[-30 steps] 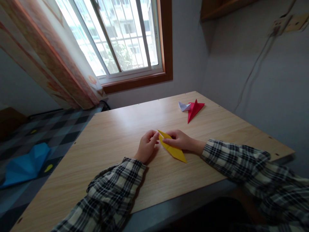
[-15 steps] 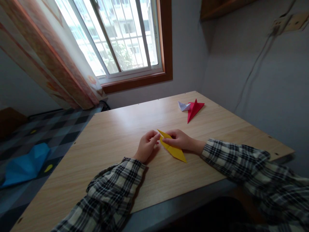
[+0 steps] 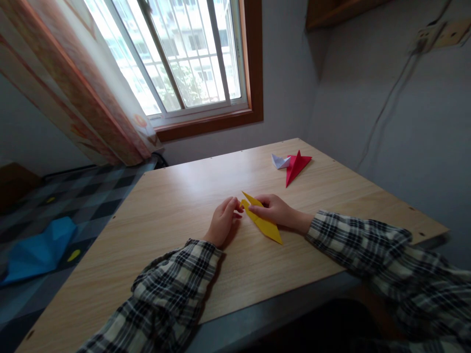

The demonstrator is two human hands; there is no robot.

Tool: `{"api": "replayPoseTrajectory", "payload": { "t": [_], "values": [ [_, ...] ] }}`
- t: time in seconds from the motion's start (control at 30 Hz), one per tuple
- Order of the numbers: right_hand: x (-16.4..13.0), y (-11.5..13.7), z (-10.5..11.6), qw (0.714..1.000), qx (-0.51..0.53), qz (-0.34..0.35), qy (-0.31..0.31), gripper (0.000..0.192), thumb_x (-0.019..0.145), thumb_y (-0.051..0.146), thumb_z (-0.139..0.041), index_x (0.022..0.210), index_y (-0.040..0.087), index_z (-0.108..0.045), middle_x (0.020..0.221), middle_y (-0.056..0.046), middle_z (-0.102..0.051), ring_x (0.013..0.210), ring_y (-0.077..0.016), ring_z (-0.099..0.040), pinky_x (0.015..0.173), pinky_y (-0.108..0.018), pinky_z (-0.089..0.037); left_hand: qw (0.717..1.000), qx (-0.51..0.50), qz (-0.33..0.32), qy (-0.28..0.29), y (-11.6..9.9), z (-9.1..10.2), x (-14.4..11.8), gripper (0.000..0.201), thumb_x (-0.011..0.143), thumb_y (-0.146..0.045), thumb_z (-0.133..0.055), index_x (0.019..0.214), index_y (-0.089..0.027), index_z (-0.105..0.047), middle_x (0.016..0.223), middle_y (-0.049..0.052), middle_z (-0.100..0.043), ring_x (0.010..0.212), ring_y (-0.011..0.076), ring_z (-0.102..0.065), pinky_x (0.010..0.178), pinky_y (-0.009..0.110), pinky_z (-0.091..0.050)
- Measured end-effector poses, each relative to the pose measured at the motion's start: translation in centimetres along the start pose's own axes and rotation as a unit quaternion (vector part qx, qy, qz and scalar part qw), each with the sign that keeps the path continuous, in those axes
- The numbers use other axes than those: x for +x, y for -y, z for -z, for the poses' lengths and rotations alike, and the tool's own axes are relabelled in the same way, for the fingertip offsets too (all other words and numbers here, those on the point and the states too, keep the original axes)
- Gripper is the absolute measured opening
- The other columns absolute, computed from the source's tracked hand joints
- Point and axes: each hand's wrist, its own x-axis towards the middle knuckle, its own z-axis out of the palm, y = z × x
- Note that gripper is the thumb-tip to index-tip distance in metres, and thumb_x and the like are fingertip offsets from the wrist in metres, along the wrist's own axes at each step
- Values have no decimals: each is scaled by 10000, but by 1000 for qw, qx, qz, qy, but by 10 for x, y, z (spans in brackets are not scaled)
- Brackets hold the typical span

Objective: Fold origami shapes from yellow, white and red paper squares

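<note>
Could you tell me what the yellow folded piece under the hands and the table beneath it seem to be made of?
The yellow folded piece looks like thin matte coloured paper: sharp creases, pointed tips, flat layers. The table appears to be light wood-grain board, probably laminate rather than solid wood, given its even printed-looking grain and soft sheen from the window light.

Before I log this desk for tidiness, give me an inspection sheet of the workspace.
Surface: wooden table, bare wood round the work.
Job's things: yellow folded paper, long and pointed, lying on the table.
Clutter: red folded paper and white folded paper at the far right, touching.
Hands: left hand pinches the yellow paper's near tip; right hand presses on it.
Cables: wire hanging from a wall socket.
Surroundings: window, curtain, blue paper on the checked floor.
</note>
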Motion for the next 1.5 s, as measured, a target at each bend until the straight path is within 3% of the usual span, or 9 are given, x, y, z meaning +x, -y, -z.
{"api": "replayPoseTrajectory", "payload": {
  "t": [0.37,0.67,1.5],
  "values": [
    [0,-2,0,1000,-4,6,0,386,872,508,-609,833,126,-651,679,14,-515,605,-107,-442,530,-250,-307,998,57,-18,35,-3,2,-1,278,860,-450,-636,789,-181,-641,768,9,-601,737,140,-566,683,264,-506],
    [-1,2,0,1000,5,13,-25,397,869,532,-615,814,141,-651,710,-3,-533,643,-123,-457,528,-242,-323,1000,-11,11,11,-3,0,-1,298,897,-424,-551,755,-175,-635,808,31,-610,761,143,-574,684,255,-506],
    [1,-3,1,999,-11,17,-26,407,878,545,-607,828,143,-651,708,3,-522,638,-118,-437,533,-243,-308,1000,3,1,17,-7,0,-3,254,870,-417,-608,785,-180,-638,800,24,-610,764,146,-576,702,267,-510]
  ]
}}
